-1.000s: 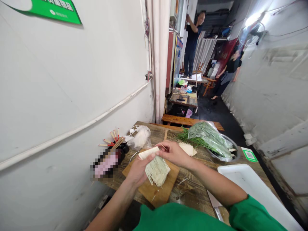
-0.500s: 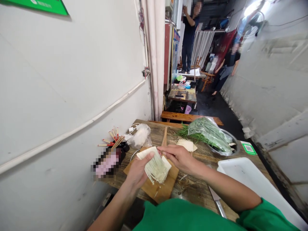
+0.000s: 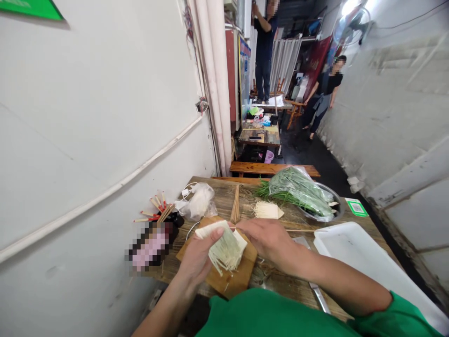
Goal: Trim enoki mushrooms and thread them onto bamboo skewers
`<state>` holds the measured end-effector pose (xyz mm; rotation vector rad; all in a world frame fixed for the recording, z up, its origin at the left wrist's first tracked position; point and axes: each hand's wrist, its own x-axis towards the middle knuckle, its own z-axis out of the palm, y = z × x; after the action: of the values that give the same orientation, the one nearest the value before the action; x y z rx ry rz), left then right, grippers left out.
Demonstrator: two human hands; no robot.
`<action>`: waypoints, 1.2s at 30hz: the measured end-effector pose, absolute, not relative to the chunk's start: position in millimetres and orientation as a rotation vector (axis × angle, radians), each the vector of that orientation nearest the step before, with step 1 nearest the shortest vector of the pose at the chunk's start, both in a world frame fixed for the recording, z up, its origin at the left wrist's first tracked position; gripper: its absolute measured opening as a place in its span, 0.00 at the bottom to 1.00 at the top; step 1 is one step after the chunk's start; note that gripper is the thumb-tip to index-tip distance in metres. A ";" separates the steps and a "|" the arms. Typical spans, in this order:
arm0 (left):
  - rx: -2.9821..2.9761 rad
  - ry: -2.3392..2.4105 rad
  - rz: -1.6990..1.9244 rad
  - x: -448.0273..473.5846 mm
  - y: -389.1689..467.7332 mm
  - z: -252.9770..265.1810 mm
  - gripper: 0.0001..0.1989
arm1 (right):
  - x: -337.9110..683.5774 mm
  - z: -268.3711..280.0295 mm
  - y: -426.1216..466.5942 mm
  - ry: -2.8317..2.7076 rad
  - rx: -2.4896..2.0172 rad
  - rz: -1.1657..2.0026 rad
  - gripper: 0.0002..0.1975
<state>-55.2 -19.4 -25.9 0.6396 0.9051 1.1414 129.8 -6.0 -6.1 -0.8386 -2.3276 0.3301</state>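
Note:
Closed around a tofu-skin wrap (image 3: pixel 210 228) filled with enoki mushrooms (image 3: pixel 228 251) is my left hand (image 3: pixel 199 252), its thumb on top. A thin bamboo skewer (image 3: pixel 303 230) is pinched in my right hand (image 3: pixel 271 241); its tip is at the wrap's upper edge and its long end sticks out to the right. Whether the tip has pierced the wrap I cannot tell. Below both hands lies a wooden cutting board (image 3: pixel 242 278). Beyond them sit a bundle of skewers (image 3: pixel 235 203) and another enoki wrap (image 3: pixel 269 210).
A knife (image 3: pixel 319 297) lies beneath my right forearm, beside a white tray (image 3: pixel 336 228). Bagged green vegetables (image 3: pixel 298 189) rest in a metal bowl (image 3: pixel 338 199). At the left are a plastic bag (image 3: pixel 199 201) and red-ended sticks (image 3: pixel 157 203). Two people are farther back.
My right hand has turned, and the skewer's long end now shows to its right. The wrap stays in my left hand. The camera view has shifted slightly right.

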 end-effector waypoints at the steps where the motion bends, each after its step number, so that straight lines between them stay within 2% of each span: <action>1: 0.643 0.903 1.139 -54.4 -19.1 -24.4 0.14 | 131.7 -3.4 -7.7 -2.324 -0.817 0.283 0.11; 10: 0.638 0.857 1.088 -56.5 -19.1 -30.1 0.09 | 137.7 13.5 -16.8 -2.315 -0.861 -0.014 0.12; 24: 0.697 0.888 1.088 -52.7 -21.1 -27.9 0.10 | 142.9 8.8 -19.6 -2.350 -0.867 -0.055 0.10; 36: 0.699 0.886 1.099 -44.9 -22.8 -19.7 0.10 | 148.4 11.4 -22.5 -2.329 -0.867 -0.083 0.13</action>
<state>-44.9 -22.8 -19.7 0.6988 0.8863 1.0993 148.4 -22.5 11.4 -0.8667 -2.3287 -0.0832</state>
